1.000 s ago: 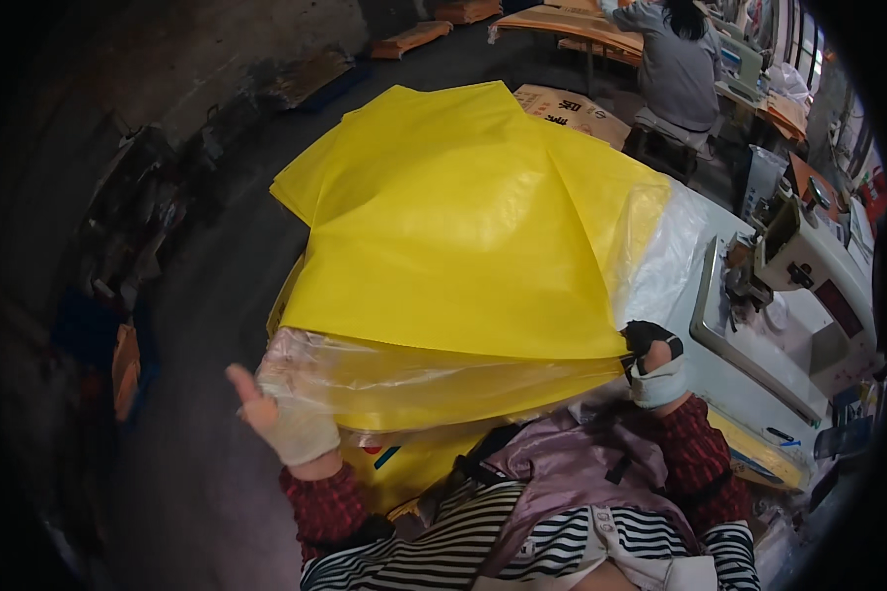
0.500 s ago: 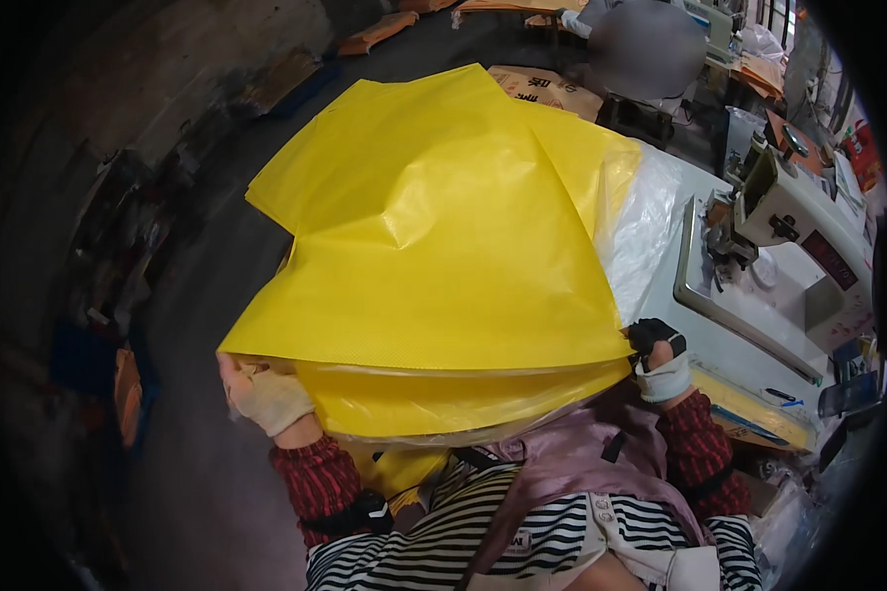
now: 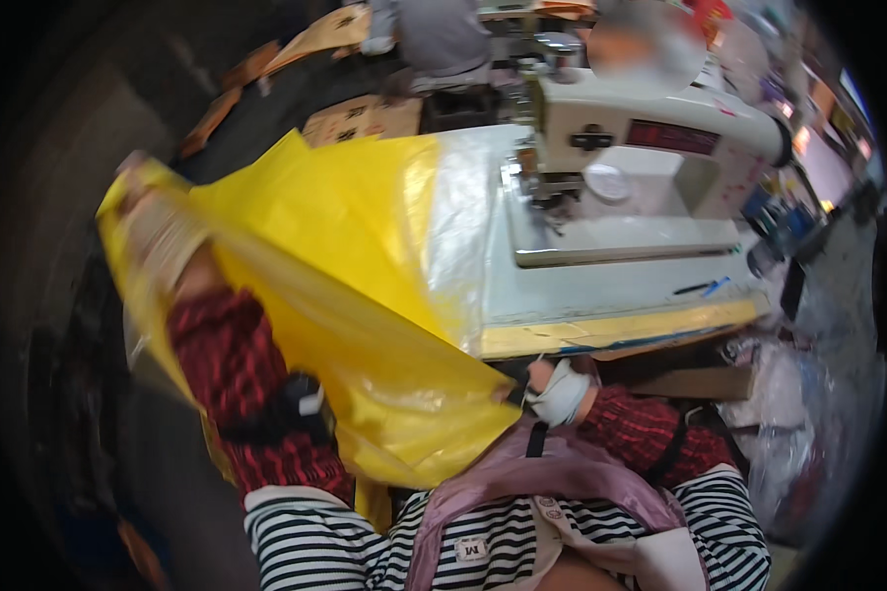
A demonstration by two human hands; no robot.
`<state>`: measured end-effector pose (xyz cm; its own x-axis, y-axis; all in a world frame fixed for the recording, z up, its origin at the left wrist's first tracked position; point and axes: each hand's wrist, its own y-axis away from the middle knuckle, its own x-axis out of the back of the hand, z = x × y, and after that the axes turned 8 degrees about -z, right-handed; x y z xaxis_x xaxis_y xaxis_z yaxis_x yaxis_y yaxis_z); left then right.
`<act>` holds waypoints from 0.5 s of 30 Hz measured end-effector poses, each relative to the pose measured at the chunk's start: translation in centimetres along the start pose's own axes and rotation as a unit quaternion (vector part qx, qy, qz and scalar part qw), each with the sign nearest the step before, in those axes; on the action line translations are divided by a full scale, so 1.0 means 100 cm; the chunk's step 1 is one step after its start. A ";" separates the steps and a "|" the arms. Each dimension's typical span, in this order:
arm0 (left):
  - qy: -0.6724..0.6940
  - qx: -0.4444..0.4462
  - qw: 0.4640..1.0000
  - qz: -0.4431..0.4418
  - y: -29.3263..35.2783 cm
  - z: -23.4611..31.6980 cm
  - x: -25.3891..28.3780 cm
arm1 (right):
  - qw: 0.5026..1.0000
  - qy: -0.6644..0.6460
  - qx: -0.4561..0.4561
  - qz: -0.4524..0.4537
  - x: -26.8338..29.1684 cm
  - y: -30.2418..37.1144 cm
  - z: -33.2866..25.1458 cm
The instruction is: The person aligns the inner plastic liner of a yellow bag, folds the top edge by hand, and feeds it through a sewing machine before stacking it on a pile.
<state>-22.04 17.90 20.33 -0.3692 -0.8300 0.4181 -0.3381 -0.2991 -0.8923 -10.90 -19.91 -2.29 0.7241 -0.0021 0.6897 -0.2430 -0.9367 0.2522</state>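
Observation:
A large yellow plastic sack (image 3: 394, 394) with a clear film lining is stretched slantwise in front of me. At its far left end, my left hand (image 3: 158, 222), in a pale fingerless covering, is closed on the edge. Film lies over that hand, and motion smears its fingers. Nearer my body, my right hand (image 3: 554, 389), in a black-and-white glove, pinches the sack's other corner; the fingertips are partly hidden. Behind it, more yellow sacking (image 3: 335, 197) with a translucent whitish end (image 3: 460, 222) lies on the pale worktable (image 3: 562, 291).
A white sewing machine (image 3: 650, 123) stands on the table, right of the sacking. Pens (image 3: 705, 288) lie near the table's yellow front edge (image 3: 621, 330). A co-worker in grey (image 3: 443, 44) sits beyond, near a printed brown sack (image 3: 365, 118). Clear plastic (image 3: 788, 394) hangs at right.
My left hand has swung up and far left, drawing the sack's edge slantwise. My right hand keeps its corner close to my body. The view has turned right, showing more of the sewing machine.

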 end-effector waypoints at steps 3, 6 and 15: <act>0.277 -0.066 0.943 -0.170 0.004 0.127 -0.084 | 0.954 -0.288 -0.069 -0.038 -0.059 0.026 0.050; 0.560 0.027 0.731 -0.389 0.037 0.244 -0.081 | 0.912 -0.351 -0.206 -0.050 -0.066 0.050 0.087; 0.377 -0.022 0.818 -0.434 0.047 0.295 -0.102 | 0.986 -0.048 -0.161 0.014 -0.007 0.011 0.050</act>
<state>5.67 11.02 6.86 -0.3974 0.2171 0.8916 -0.7812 -0.5898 -0.2046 -8.45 -22.68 -5.86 0.7684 -0.0754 0.6356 -0.4456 -0.7758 0.4467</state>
